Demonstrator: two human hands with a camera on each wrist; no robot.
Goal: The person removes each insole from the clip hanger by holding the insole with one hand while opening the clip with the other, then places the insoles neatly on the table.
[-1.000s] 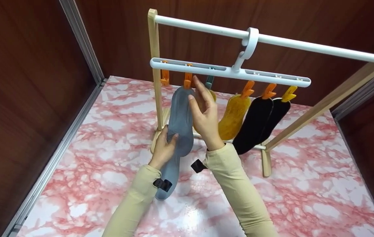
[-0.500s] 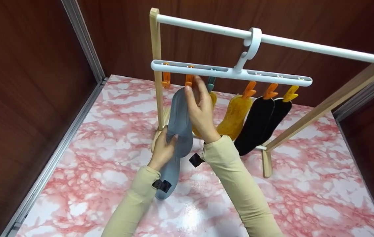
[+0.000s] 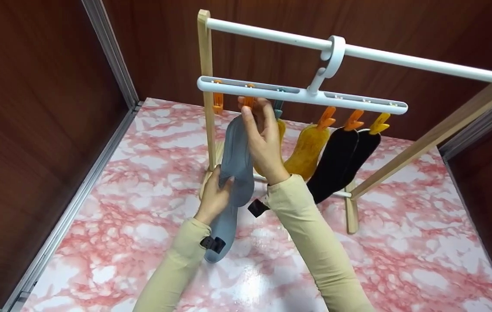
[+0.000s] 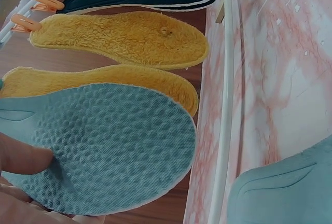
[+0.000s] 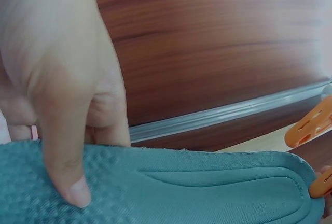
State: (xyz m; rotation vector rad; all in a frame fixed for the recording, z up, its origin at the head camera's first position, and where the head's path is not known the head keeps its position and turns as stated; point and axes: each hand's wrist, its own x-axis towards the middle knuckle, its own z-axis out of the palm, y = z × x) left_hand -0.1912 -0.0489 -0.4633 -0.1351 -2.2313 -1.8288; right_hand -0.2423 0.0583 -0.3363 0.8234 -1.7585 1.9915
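Observation:
A grey-blue insole [image 3: 236,143] hangs upright below the left part of the white hanger [image 3: 263,89]. My left hand [image 3: 214,197] grips its lower half, thumb pressed on the dimpled face [image 4: 119,141], fingers behind. My right hand [image 3: 267,145] is at the insole's upper end and pinches the orange clip [image 3: 249,102] there, thumb in front and fingers around behind. In the right wrist view, that clip [image 5: 322,183] overlaps the insole's narrow end. A second grey-blue insole [image 3: 224,232] lies on the marbled surface, partly hidden by the left wrist.
Right of my hands hang mustard fuzzy insoles [image 3: 308,149] and black insoles [image 3: 334,162] from clips. Another orange clip [image 3: 218,103] hangs bare at the hanger's left end. The hanger hooks on a white rod [image 3: 272,37] between wooden posts [image 3: 206,56]. Wood-grain panels [image 3: 33,130] stand around.
My right hand has shifted slightly up and left, from beside the insole's top onto the orange clip, its fingertips now behind it. The left hand keeps its grip in place.

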